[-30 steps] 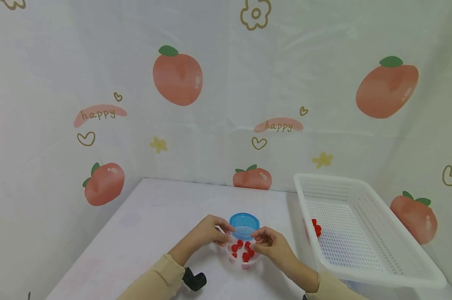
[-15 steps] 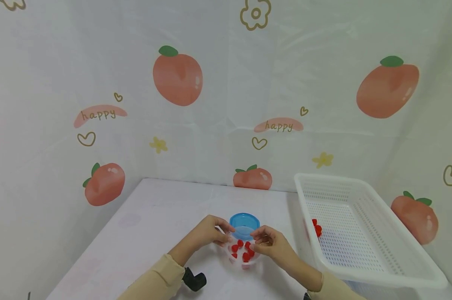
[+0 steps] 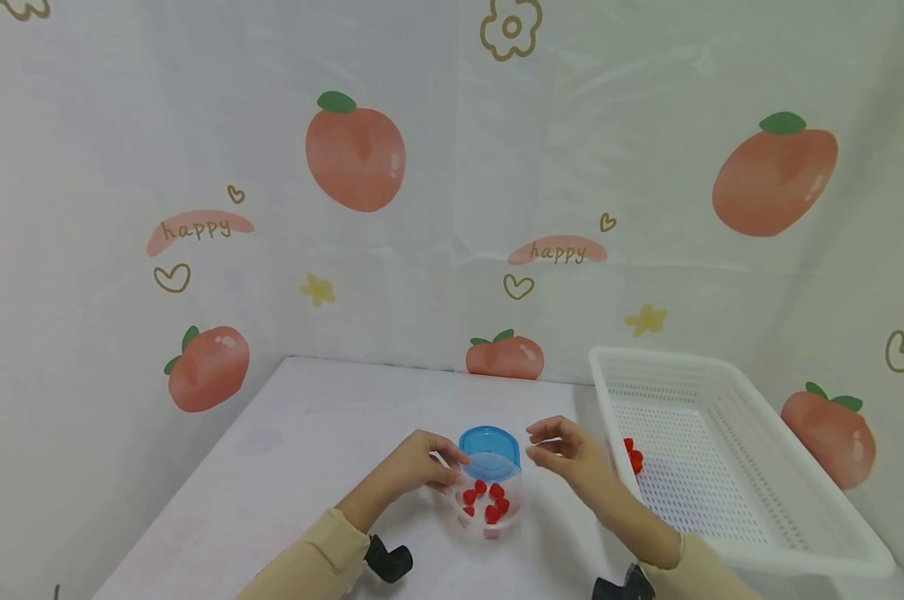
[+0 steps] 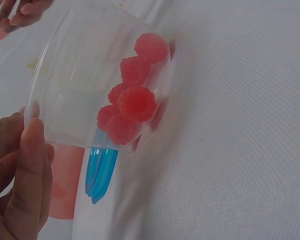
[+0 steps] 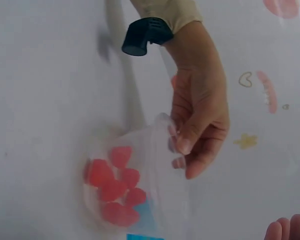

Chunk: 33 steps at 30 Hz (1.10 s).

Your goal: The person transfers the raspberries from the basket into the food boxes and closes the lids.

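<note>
Left hand (image 3: pixel 422 463): fingers pinch clear cup (image 4: pixel 85 75) at rim, red berries (image 4: pixel 136 103) below. Right hand (image 3: pixel 574 455): fingers slightly parted, unladen, apart from cup.

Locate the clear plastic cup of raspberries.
At the lower centre of the head view, the clear plastic cup stands on the table, left of the white plastic basket, its rim pinched by the left hand.
</note>
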Available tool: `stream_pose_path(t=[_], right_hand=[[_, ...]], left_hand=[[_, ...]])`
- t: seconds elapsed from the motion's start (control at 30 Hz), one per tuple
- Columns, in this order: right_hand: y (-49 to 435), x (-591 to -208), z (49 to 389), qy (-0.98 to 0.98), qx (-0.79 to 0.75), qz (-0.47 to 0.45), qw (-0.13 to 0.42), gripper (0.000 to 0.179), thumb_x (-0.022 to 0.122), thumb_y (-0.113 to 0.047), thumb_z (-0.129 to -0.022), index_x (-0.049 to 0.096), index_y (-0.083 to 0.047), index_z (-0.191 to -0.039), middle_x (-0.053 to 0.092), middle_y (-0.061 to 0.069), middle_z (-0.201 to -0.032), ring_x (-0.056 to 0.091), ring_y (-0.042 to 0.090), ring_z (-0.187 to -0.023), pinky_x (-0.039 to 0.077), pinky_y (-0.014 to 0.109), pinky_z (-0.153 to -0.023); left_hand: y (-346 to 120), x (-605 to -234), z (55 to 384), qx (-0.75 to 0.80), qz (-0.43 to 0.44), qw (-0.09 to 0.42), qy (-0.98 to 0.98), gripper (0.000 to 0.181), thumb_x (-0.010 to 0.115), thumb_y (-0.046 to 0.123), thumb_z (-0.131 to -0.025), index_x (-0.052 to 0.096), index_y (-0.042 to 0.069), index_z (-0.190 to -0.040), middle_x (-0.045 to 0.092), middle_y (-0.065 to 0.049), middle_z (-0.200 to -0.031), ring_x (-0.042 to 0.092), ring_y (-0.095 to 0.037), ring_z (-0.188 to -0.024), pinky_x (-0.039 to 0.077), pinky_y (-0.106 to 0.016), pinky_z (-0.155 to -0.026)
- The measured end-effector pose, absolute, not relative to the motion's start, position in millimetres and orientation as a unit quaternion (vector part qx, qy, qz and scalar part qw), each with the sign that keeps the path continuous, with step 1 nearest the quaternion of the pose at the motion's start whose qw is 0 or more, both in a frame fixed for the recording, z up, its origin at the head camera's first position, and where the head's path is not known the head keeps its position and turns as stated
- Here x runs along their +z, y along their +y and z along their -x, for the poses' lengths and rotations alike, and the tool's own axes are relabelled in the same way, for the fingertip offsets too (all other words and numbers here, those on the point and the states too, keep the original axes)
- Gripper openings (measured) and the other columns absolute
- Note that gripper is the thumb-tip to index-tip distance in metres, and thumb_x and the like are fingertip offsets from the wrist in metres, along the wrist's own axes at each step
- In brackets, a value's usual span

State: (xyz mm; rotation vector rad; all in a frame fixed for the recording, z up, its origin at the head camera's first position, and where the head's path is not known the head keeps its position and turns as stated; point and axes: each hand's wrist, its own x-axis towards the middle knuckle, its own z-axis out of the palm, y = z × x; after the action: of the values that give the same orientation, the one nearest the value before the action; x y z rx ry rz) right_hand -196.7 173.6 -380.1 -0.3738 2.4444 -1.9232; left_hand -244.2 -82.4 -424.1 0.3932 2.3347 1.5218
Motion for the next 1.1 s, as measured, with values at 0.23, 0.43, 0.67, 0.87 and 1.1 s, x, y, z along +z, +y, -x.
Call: stream_pose_path(t=[0.23,0.43,0.67,0.87,1.1], right_hand=[[193.6,-353.9,204.0,0.754,-0.637,0.143,-0.070,0.026,0.064,-0.007,-0.092,0.056,0.005,-0.112,0.061,-0.006,-0.101,0.061,0.006,-0.092,0.054,0.017,-0.082],[222.2,-338.4,222.9,0.690,-0.685,0.188,-0.140,0.016,0.060,0.001,-0.093,0.060,-0.004,-0.108,0.062,-0.007,-0.100,0.062,0.004,-0.090,0.053,0.015,-0.083],[258.1,-336.3,251.9,0.652,-0.704,0.188,-0.209,0.026,0.056,0.005,-0.094,0.064,-0.017,-0.104,0.063,-0.006,-0.096,0.064,0.003,-0.086,0.054,0.013,-0.079],[286.4,-349.8,273.5,0.643,-0.719,0.151,-0.219,0.023,0.057,0.003,-0.093,0.064,-0.018,-0.102,0.062,-0.005,-0.094,0.064,0.002,-0.080,0.054,0.012,-0.077],[308.8,-368.1,286.5,0.645,-0.724,0.075,-0.232,0.024,0.060,0.004,-0.091,0.064,-0.019,-0.096,0.062,-0.008,-0.088,0.063,0.002,-0.077,0.054,0.011,-0.073]], left_hand=[[-82.8,-423.3,243.7,0.534,-0.141,0.163,0.818,0.022,0.076,0.007,-0.081,0.073,0.000,-0.102,0.065,-0.005,-0.085,0.062,-0.014,-0.064,0.059,-0.029,-0.064],[-82.9,-423.6,243.6,0.530,-0.138,0.161,0.821,0.022,0.077,0.007,-0.081,0.073,0.001,-0.101,0.065,-0.004,-0.084,0.062,-0.013,-0.064,0.059,-0.029,-0.064],[-83.0,-424.4,243.6,0.526,-0.133,0.159,0.825,0.022,0.077,0.008,-0.080,0.073,0.002,-0.101,0.064,-0.004,-0.084,0.062,-0.014,-0.065,0.059,-0.028,-0.064],[-83.3,-425.1,243.8,0.524,-0.134,0.158,0.827,0.022,0.078,0.008,-0.080,0.073,0.003,-0.101,0.063,-0.004,-0.083,0.061,-0.015,-0.067,0.059,-0.028,-0.064],[-81.7,-425.0,244.9,0.520,-0.132,0.158,0.829,0.020,0.078,0.008,-0.080,0.074,0.004,-0.100,0.063,-0.004,-0.084,0.062,-0.016,-0.068,0.059,-0.029,-0.065]])
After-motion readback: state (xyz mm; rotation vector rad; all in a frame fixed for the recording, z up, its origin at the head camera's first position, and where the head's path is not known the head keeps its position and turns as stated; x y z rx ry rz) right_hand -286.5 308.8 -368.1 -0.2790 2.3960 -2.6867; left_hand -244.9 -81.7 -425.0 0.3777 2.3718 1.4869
